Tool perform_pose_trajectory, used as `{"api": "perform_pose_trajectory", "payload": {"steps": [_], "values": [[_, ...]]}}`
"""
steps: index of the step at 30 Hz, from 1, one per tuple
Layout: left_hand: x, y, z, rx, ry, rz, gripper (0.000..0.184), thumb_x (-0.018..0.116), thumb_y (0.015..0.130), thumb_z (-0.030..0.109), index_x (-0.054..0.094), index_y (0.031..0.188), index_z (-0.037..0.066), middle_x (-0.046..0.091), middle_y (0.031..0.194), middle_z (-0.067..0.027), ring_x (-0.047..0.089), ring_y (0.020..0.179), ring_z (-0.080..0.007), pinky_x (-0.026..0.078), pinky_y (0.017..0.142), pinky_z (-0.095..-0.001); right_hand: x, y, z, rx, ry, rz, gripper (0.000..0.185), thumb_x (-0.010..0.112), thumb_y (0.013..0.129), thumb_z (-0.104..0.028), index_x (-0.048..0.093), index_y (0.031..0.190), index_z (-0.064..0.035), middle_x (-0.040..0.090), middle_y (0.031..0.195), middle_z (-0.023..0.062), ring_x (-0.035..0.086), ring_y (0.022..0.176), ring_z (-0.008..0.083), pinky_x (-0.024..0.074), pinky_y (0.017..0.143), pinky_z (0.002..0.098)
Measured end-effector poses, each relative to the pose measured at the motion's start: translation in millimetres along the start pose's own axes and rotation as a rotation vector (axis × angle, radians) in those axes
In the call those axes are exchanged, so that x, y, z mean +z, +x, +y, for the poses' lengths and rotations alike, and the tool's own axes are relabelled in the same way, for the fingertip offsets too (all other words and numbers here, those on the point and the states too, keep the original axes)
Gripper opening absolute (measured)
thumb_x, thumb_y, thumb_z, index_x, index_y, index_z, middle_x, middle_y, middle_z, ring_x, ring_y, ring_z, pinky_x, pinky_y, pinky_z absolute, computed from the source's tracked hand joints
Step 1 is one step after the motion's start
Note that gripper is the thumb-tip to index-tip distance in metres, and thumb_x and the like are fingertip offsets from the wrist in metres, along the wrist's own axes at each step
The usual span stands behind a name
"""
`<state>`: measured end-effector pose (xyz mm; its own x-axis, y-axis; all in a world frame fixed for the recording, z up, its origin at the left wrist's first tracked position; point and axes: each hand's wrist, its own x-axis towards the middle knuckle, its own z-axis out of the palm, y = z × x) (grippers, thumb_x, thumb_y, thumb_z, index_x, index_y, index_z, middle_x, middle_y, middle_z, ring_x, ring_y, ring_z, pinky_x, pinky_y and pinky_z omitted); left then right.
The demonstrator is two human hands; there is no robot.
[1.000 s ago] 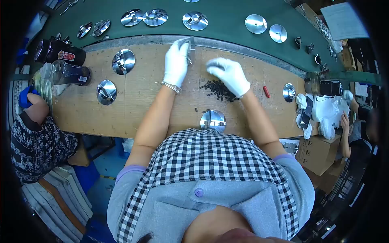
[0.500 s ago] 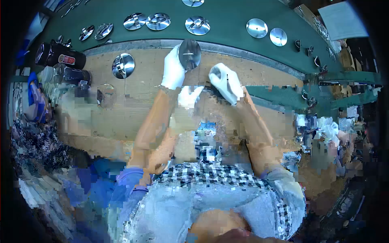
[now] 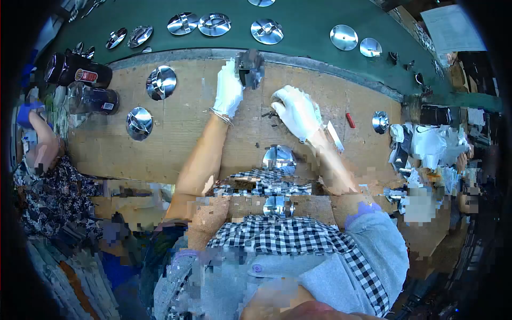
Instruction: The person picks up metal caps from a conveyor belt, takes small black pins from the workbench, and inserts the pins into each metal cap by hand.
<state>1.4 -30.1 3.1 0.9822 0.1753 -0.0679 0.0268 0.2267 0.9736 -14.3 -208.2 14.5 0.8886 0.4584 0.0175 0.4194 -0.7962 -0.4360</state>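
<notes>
My left hand (image 3: 229,89), in a white glove, grips a round metal disc (image 3: 250,69) by its edge near the back rim of the wooden bench. Image blocks blur the disc's face. My right hand (image 3: 298,111), also gloved, is over the small black pieces (image 3: 271,114), most of them hidden under it. Its fingers are curled together, and whatever lies between them is too small to make out. Closer to my body, a shiny disc (image 3: 279,159) rests on the bench.
More discs lie at the left (image 3: 161,83) and on the green belt (image 3: 214,24). Dark jars (image 3: 93,99) stand at the left edge. A red object (image 3: 350,120) and a small metal part (image 3: 380,122) are at the right. A person's arm (image 3: 44,138) shows at far left.
The disc in my left hand has turned from edge-on to more face-on. My right hand's fingers have closed more over the black pieces. Parts of the picture have broken into blocks.
</notes>
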Motion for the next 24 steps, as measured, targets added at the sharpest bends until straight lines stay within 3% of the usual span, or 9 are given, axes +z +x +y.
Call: {"api": "perform_pose_trajectory", "payload": {"steps": [1,4,5,7,8,16,24], "values": [[0.9,0.3,3.0,-0.014,0.029,0.006,0.030,0.043,0.094,0.005,0.056,0.121,0.000,0.063,0.107,-0.0053,0.060,0.092,-0.0101,0.052,0.078,-0.0242,-1.0,2.9,-0.1,-0.003,-0.002,0.006,0.014,0.063,0.081,-0.016,0.065,0.090,-0.0068,0.062,0.093,0.0104,0.060,0.092,0.0266,0.0492,0.079,0.0362],[-0.1,3.3,-12.8,0.103,0.067,0.006,0.028,0.048,0.097,0.014,0.055,0.117,-0.005,0.064,0.107,-0.0108,0.061,0.095,-0.0144,0.049,0.083,-0.0261,-12.0,12.9,-5.1,0.277,0.830,0.023,0.010,0.060,0.086,-0.006,0.063,0.093,-0.0004,0.066,0.085,0.0101,0.063,0.074,0.0140,0.0496,0.068,0.0253],[1.2,3.5,-15.6,0.106,0.065,0.007,0.028,0.048,0.097,0.014,0.055,0.117,-0.005,0.064,0.107,-0.0108,0.061,0.095,-0.0144,0.049,0.083,-0.0261,-11.1,15.2,-5.4,0.275,0.826,0.024,0.010,0.060,0.086,-0.006,0.063,0.093,-0.0004,0.066,0.085,0.0101,0.063,0.074,0.0140,0.0496,0.068,0.0253],[3.2,4.7,-19.9,0.137,0.115,0.021,0.030,0.049,0.097,0.018,0.058,0.115,-0.005,0.065,0.106,-0.0133,0.061,0.095,-0.0167,0.049,0.084,-0.0283,-7.4,21.2,-8.1,0.214,1.128,0.165,0.016,0.062,0.085,-0.005,0.063,0.098,0.0040,0.066,0.086,0.0086,0.063,0.076,0.0117,0.0506,0.068,0.0236],[3.5,4.9,-20.7,0.142,0.122,0.014,0.029,0.049,0.096,0.019,0.060,0.112,-0.003,0.065,0.106,-0.0151,0.062,0.095,-0.0191,0.048,0.083,-0.0299,-8.6,22.4,-12.7,0.216,1.142,0.192,0.022,0.063,0.084,-0.003,0.062,0.103,0.0069,0.067,0.090,0.0099,0.064,0.079,0.0131,0.0519,0.070,0.0241],[5.4,2.4,-20.5,0.120,0.215,0.031,0.027,0.051,0.094,0.017,0.061,0.111,-0.001,0.066,0.104,-0.0171,0.064,0.097,-0.0262,0.048,0.084,-0.0334,-6.5,26.7,-22.5,0.167,1.121,0.241,0.024,0.063,0.084,-0.002,0.064,0.105,0.0081,0.069,0.092,0.0130,0.065,0.078,0.0139,0.0526,0.070,0.0245],[12.7,-7.5,-15.4,0.452,0.559,0.130,0.025,0.049,0.094,0.016,0.061,0.110,0.001,0.066,0.101,-0.0184,0.063,0.094,-0.0337,0.049,0.082,-0.0372,-1.8,27.0,-24.8,0.074,0.650,0.350,0.016,0.068,0.078,-0.002,0.071,0.094,0.0006,0.070,0.085,0.0078,0.064,0.073,0.0103,0.0512,0.068,0.0239]]}}
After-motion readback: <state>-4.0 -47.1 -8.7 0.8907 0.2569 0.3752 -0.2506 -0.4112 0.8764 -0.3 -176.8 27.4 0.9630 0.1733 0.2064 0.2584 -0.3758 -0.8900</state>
